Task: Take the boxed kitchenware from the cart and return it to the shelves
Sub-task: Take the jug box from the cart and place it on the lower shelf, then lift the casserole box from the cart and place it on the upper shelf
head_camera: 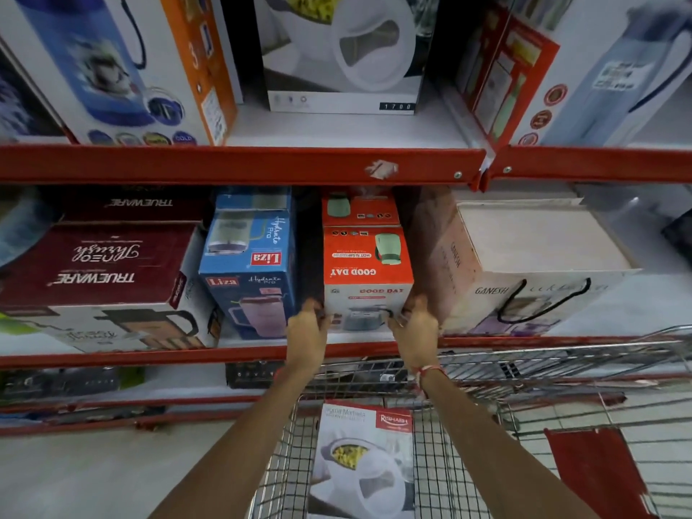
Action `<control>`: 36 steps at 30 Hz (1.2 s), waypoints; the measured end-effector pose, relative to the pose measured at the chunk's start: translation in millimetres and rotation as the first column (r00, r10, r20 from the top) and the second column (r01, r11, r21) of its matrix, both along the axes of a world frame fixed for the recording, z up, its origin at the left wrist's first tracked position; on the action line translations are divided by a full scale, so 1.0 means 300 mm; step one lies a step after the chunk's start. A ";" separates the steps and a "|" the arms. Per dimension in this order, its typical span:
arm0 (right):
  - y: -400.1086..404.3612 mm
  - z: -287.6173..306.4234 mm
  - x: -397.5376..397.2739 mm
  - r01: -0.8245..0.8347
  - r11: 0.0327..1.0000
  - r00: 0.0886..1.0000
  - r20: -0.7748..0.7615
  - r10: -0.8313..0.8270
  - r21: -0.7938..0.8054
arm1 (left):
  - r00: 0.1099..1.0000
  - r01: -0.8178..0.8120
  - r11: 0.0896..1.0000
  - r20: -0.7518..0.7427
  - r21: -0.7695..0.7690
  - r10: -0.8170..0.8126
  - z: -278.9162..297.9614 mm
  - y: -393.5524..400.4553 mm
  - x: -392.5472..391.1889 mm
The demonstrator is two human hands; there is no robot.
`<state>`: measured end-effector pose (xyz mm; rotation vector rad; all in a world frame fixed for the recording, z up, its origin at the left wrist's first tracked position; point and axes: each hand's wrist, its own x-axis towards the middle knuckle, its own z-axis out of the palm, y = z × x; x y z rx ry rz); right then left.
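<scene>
An orange and white Good Day box (pixel 367 273) stands on the middle shelf (pixel 149 357), between a blue Liza box (pixel 249 271) and a pale Ganesh box (pixel 524 264). My left hand (pixel 307 327) grips its lower left front corner. My right hand (pixel 413 324) grips its lower right front corner. A second orange box (pixel 359 207) sits right behind it. Below my arms, a white Rishabh casserole box (pixel 363 462) stands in the wire cart (pixel 468 443).
A maroon Trueware box (pixel 101 267) fills the left of the middle shelf. The upper shelf (pixel 243 164) carries tall bottle and casserole boxes. A red flap (pixel 595 477) lies at the cart's right side. Dark items sit on the lowest shelf.
</scene>
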<state>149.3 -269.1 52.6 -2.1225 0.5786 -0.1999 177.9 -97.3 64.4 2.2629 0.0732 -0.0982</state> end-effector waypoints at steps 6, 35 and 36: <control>0.011 -0.129 -0.229 0.006 0.985 0.989 0.144 0.019 -0.174 | 0.988 0.018 0.998 0.150 0.067 -0.028 -0.148 0.067 -0.172; -0.057 0.093 -0.784 0.080 0.818 0.885 -0.418 0.205 0.570 | 0.692 0.048 0.927 -0.657 -0.371 -0.299 0.018 0.324 -0.651; -0.048 0.152 -0.800 0.051 0.833 0.900 -0.387 0.200 0.551 | 0.708 0.060 0.919 -0.632 -0.390 -0.315 0.075 0.339 -0.666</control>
